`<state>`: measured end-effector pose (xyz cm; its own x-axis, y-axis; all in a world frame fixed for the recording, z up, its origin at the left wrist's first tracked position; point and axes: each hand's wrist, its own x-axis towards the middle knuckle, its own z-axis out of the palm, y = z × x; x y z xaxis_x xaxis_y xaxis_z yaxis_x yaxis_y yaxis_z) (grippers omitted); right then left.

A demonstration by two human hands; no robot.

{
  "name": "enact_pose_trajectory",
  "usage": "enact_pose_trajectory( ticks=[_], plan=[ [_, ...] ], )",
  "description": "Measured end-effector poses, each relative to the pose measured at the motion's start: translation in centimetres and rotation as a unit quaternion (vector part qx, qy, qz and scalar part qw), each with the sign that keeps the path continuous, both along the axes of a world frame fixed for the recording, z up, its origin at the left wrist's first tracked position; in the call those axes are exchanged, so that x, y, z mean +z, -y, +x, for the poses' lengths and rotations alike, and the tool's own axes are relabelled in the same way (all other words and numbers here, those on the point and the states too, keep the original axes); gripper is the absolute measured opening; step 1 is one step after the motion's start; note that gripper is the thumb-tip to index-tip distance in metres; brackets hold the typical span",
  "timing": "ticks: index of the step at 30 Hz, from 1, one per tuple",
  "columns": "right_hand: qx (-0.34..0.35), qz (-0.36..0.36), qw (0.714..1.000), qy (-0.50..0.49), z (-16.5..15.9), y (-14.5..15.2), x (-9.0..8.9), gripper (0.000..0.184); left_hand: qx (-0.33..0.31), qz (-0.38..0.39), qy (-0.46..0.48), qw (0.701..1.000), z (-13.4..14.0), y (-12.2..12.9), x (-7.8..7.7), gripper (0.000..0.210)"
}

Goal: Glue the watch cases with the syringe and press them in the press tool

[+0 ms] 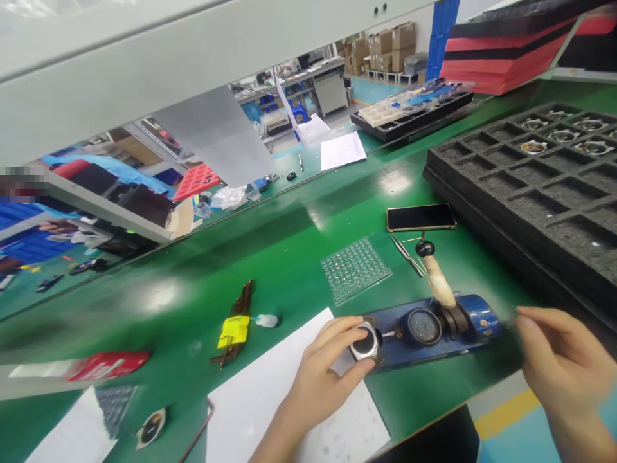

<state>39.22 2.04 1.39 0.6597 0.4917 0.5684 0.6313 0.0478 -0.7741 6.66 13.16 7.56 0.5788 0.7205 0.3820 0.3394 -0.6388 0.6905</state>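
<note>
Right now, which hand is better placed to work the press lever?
Probably the right hand. It hovers open beside the blue press, at the end where the taped lever rises. The left hand is busy, fingers closed around the watch case at the opposite end.

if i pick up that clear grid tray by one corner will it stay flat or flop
The clear tray looks like thin moulded plastic, so it would probably flex and sag from one corner. It seems light and may slide on the glossy green mat. Its many small pockets look to hold tiny parts, which could spill if it tilts.
</note>
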Motion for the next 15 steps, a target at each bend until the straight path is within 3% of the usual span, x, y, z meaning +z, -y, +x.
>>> enact_pose_trajectory(
  ticks=[2,5,10,13,15],
  plan=[
    [0.036,0.011,0.999,0.017,0.1,-1.9,2.8,0.006,-0.004,0.0,-0.006,1.0,-0.1,-0.1,-0.1,0.03],
    [0.128,-0.073,0.987,0.068,0.4,-6.0,6.0,0.022,-0.003,0.008,-0.006,1.0,-0.2,-0.2,-0.6,0.03],
    [0.31,-0.167,0.935,0.043,0.8,-12.1,6.7,0.044,-0.013,0.017,0.005,1.0,-0.3,-0.4,-1.3,0.031],
    [0.401,-0.207,0.89,-0.063,0.0,-13.1,7.3,0.048,-0.025,-0.001,0.019,1.0,-0.4,-0.6,-1.5,0.034],
    [0.432,-0.194,0.867,-0.157,-0.7,-12.5,8.6,0.047,-0.034,-0.027,0.034,0.998,-0.5,-0.7,-1.6,0.036]
  ],
)
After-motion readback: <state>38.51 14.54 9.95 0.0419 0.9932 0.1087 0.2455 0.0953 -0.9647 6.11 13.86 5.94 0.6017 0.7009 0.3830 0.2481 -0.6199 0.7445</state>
